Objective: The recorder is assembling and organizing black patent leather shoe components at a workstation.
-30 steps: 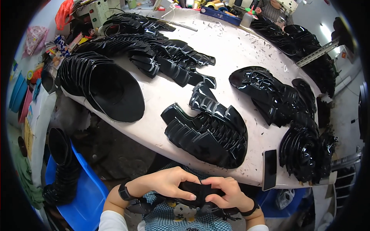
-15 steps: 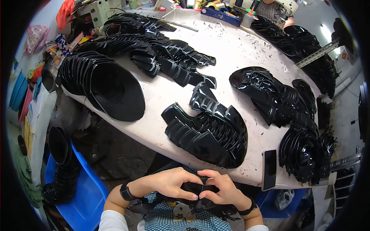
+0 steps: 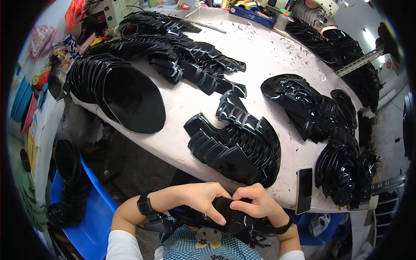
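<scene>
Low in front of my body, at the table's near edge, I hold a black leather-like piece (image 3: 237, 222) that looks like part of a shoe upper. My left hand (image 3: 204, 198) grips its left side, thumb pointing down across the dark surface. Close beside it, my right hand (image 3: 255, 202) pinches the piece's upper edge with curled fingers. The lower part of the piece blends with other dark material over my lap, so its outline is unclear. Just beyond my hands lies a fanned stack of glossy black shoe-upper pieces (image 3: 234, 145).
On the white table (image 3: 208, 56) lie a row of nested black pieces (image 3: 134, 99), more black bundles (image 3: 303, 108) and a phone (image 3: 304, 190). A blue tray (image 3: 251, 16) and a bottle (image 3: 282, 21) stand at the back. A blue chair (image 3: 89, 216) is at lower left.
Both hands have risen slightly and shifted right, toward the table edge. More of the black piece shows below my fingers, and my right fingers have curled in tighter.
</scene>
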Motion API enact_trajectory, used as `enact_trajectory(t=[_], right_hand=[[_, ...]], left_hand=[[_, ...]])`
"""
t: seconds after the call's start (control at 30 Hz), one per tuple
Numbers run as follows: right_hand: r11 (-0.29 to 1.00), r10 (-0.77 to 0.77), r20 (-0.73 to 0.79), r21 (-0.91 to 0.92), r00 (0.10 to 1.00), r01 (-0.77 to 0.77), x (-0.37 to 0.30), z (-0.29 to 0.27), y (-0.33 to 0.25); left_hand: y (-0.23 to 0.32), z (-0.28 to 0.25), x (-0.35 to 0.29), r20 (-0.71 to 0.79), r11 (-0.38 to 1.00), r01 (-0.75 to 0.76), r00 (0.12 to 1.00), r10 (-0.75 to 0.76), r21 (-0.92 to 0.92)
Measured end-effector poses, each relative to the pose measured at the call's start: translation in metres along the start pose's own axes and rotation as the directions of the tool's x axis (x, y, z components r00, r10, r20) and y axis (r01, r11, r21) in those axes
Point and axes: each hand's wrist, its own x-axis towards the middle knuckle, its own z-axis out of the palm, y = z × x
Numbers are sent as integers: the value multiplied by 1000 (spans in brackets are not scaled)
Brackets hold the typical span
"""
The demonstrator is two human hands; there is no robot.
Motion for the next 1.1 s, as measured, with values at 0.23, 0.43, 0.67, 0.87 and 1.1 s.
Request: enact_trajectory(t=[0.23, 0.43, 0.67, 0.87, 1.1], right_hand=[[997, 2, -15, -81, 1000, -4, 3, -3, -3], [969, -9, -42, -248, 999, -2, 5, -2, -5], [844, -90, 11, -530, 996, 82, 6, 4, -26], [748, -557, -493, -648, 668, 146, -4, 8, -21], [904, 105, -424, 418, 900, 92, -39, 40, 11]], left_hand=[[-2, -1, 6, -24, 995, 82, 996, -84, -56], [-11, -1, 9, -6, 981, 37, 999, -39, -191], [-10, 20, 4, -88, 995, 71, 993, -77, -66], [2, 22, -24, -354, 978, -201, 911, 210, 61], [-1, 38, -33, -600, 864, -388, 622, 503, 322]])
